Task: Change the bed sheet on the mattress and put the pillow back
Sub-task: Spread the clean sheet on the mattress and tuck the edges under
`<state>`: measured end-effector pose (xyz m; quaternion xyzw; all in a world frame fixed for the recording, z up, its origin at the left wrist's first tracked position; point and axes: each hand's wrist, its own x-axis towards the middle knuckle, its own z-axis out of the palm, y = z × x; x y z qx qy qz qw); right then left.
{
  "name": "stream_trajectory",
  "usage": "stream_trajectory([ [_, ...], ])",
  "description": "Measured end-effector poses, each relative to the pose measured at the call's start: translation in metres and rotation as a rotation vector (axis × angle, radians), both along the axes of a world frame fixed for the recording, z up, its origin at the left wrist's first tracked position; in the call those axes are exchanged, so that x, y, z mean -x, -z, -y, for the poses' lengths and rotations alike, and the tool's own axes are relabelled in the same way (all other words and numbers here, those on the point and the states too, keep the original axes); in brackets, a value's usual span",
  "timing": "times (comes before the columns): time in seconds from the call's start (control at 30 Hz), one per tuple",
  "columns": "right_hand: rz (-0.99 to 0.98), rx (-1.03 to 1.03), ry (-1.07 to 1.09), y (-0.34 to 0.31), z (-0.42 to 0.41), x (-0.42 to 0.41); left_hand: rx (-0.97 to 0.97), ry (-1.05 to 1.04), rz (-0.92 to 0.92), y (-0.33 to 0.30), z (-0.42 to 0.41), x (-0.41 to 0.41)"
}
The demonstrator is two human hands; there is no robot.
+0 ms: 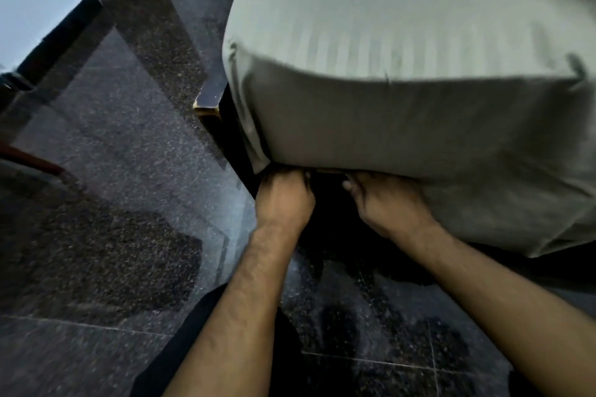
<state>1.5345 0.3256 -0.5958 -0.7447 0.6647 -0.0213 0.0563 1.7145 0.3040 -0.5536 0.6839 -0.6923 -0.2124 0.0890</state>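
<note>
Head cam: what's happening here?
A person is tucking a pale sheet under the mattress at a bed corner. Both hands, left hand and right hand, are at the sheet's bottom edge with the fingers hidden beneath it. The sheet already covers the top and side. No pillow in view.

The fingertips of the left hand (283,200) and right hand (392,203) vanish under the sheet's (403,126) bottom edge. The mattress beneath stays fully covered, and motion blurs the sheet's stripes.

Open floor (106,203) beside mattress (403,126)
</note>
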Motion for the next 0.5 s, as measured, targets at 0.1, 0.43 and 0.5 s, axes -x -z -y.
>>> stream_trajectory([
  [0.1, 0.064, -0.001, -0.030, -0.008, 0.014, 0.006, 0.063, -0.027, 0.024, 0.009, -0.010, 0.003],
  [0.43, 0.191, -0.091, -0.432, -0.007, 0.034, 0.043, 0.104, 0.061, 0.153, 0.028, 0.053, 0.009],
  [0.5, 0.139, 0.040, -0.473, -0.003, 0.028, 0.047, 0.140, 0.060, 0.117, 0.029, 0.054, 0.005],
])
